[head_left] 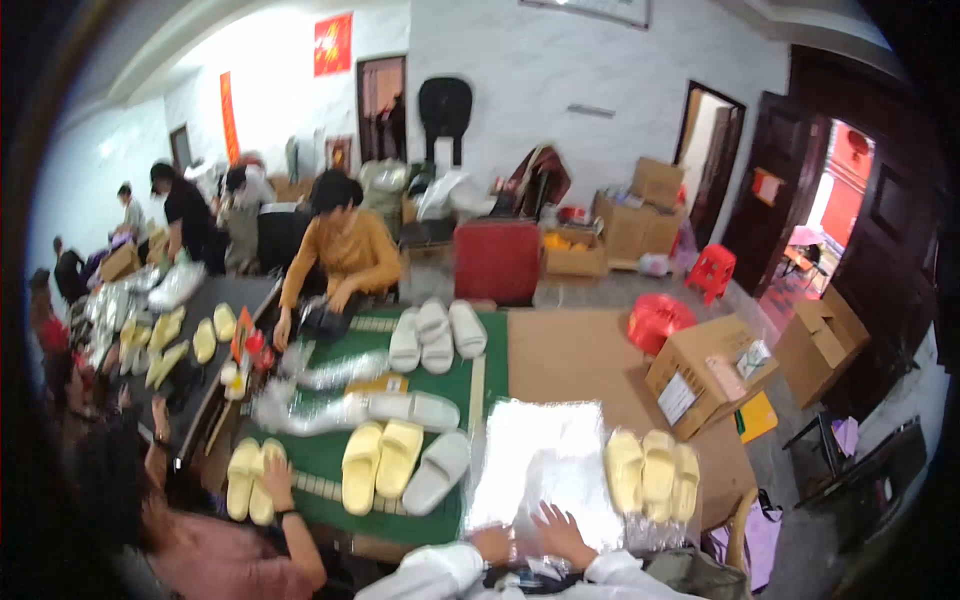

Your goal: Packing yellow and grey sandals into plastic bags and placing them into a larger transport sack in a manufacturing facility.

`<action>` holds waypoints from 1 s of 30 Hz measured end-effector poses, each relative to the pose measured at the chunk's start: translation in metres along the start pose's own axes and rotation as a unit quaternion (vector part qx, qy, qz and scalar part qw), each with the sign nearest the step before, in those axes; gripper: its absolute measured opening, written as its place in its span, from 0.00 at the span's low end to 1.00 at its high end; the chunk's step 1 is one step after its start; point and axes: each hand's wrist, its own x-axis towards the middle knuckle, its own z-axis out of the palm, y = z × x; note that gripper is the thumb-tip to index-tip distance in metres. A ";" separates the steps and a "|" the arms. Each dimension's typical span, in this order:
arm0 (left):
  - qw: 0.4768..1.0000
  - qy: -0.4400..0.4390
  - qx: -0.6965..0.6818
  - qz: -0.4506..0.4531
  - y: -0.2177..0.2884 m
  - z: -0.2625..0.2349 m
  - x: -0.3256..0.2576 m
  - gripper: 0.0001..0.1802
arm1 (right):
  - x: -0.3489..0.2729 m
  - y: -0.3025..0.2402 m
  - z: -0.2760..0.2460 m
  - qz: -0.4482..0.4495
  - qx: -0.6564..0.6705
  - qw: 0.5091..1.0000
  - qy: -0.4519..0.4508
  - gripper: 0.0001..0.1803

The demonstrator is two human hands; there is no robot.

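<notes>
Centrally, the glossy plastic sheets (pixel 540 440) lie flat on the counter (pixel 590 350), between yellow slippers (pixel 658 470) on the right and a grey slipper (pixel 437 475) on the left. The right hand (pixel 562 537) rests at their near edge, grip released, fingers spread. The left hand (pixel 492 545) is positioned beside it; its grip cannot be determined.

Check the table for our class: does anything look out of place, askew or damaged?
One mild oddity: a grey slipper lies beside a yellow pair on the green mat, mismatched in colour. I see no clear spill or damage.
</notes>
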 end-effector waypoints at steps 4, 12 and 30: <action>0.938 0.268 -0.115 -0.189 -0.022 0.007 -0.021 0.29 | 0.005 -0.016 0.014 0.020 0.087 0.981 -0.173 0.25; 0.791 0.279 -0.081 -0.539 -0.049 0.004 -0.082 0.28 | 0.010 -0.001 0.052 0.031 0.091 0.977 -0.190 0.39; 0.812 0.317 -0.060 -0.487 -0.093 -0.034 -0.102 0.29 | -0.003 -0.018 0.047 0.043 0.063 0.990 -0.117 0.33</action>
